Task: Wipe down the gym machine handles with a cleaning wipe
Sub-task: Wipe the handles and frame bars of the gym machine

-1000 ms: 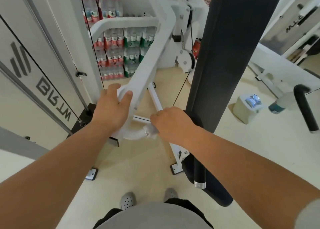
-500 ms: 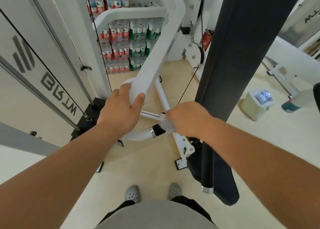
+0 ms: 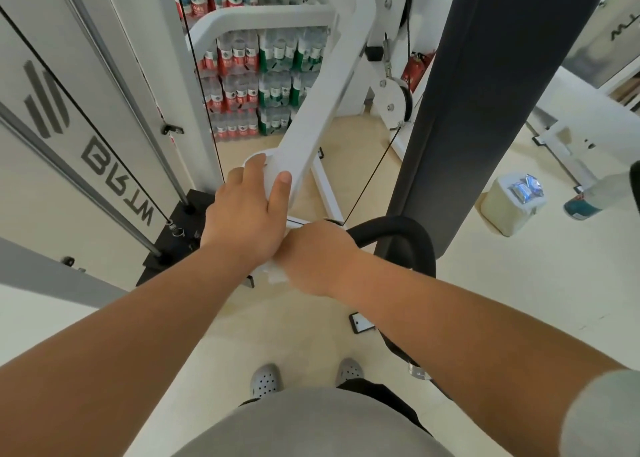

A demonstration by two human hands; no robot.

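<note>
Our left hand (image 3: 247,211) grips the white painted metal lever arm (image 3: 318,110) at its lower end, steadying it while our right hand (image 3: 317,257) clenches the white crumpled wipe (image 3: 276,274) round the black curved padded handle (image 3: 398,226).

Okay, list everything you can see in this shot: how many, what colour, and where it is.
machine arm: one, white, slanting from top centre down to the left hand
handle: one, black, curved, just right of the right hand
cleaning wipe: one, white, showing under the right hand
upright pad: one, dark grey, right of centre
pulley: one, white, left of the pad
bottled water packs: many, red and green labels, stacked behind the arm
fire extinguisher: one, red, behind the pulley
tub: one, cream, on the floor at right
clogs: two, grey, bottom centre
left hand: grips the arm's lower end
right hand: holds the wipe at the handle
</note>
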